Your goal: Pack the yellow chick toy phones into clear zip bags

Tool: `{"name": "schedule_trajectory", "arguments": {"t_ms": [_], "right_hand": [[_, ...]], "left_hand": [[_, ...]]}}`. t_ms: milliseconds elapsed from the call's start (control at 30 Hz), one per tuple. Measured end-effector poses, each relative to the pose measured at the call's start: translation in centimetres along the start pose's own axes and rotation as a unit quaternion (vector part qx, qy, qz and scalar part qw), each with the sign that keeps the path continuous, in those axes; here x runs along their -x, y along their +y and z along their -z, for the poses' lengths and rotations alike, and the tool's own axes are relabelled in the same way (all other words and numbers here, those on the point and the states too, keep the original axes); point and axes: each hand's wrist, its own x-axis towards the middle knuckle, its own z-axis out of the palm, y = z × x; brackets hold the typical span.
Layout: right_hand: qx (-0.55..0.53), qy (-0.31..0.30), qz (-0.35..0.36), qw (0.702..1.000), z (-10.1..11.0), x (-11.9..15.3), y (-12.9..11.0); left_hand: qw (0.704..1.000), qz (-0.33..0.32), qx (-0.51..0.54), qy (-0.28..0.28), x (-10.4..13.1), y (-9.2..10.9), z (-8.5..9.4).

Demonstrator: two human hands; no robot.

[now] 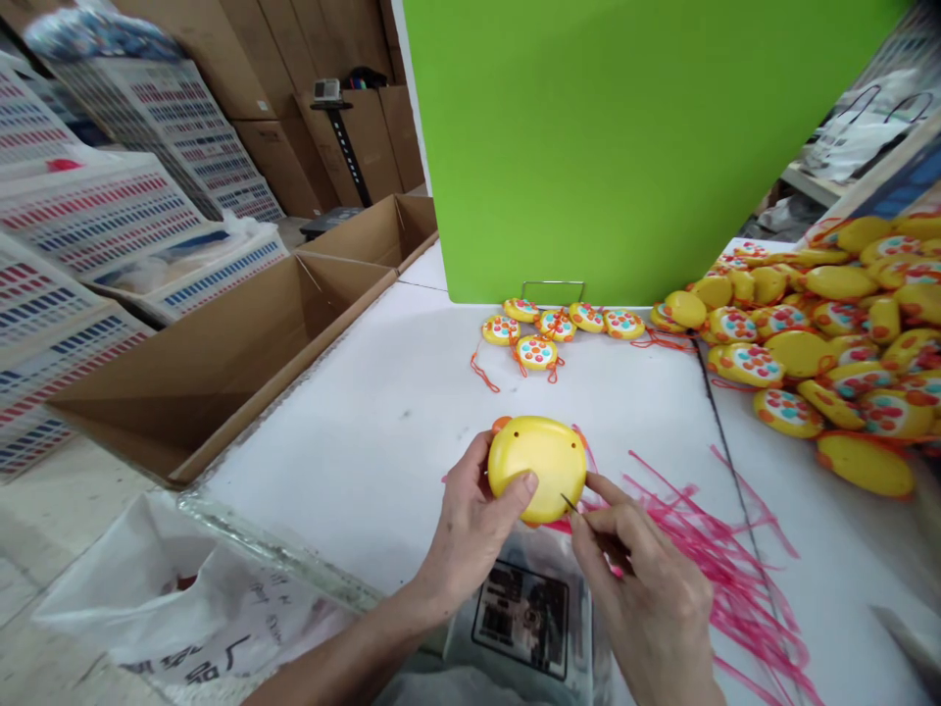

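Observation:
My left hand (474, 510) is closed round a yellow plastic toy (540, 456), thumb across its plain back. Small dark holes show near the toy's upper edge, and orange bits stick out at its rim. Between the fingertips of my right hand (639, 564) is a thin dark pointed tool (569, 502), its tip at the toy's lower right face. Whether the tip enters the toy I cannot tell. Something pink shows among the right fingers. Beside that hand, loose pink strips (706, 549) lie over the white tabletop (353, 431).
Several toys with dotted faces and orange cords (536, 351) lie before an upright green panel (588, 147). A large heap of yellow toys (838, 333) covers the right side. Open cardboard boxes (242, 363) line the left edge; a white sack (191, 598) sits below.

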Motion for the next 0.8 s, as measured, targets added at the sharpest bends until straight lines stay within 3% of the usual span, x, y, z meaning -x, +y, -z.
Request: {"name": "schedule_trajectory", "arguments": {"t_ms": [167,533,800], "right_hand": [[-0.004,0.024,-0.007,1.000,-0.01,-0.10,-0.20],[-0.019,-0.002,-0.025,0.999,0.04,0.09,-0.51],[-0.005,-0.013,0.002,1.000,0.21,-0.09,-0.03]], "left_hand": [[1.000,0.005,-0.002,-0.005,0.18,-0.11,0.08],[1.000,0.003,0.009,0.003,-0.11,-0.48,0.26],[1.000,-0.011,0.004,0.004,-0.15,-0.58,0.31]]}}
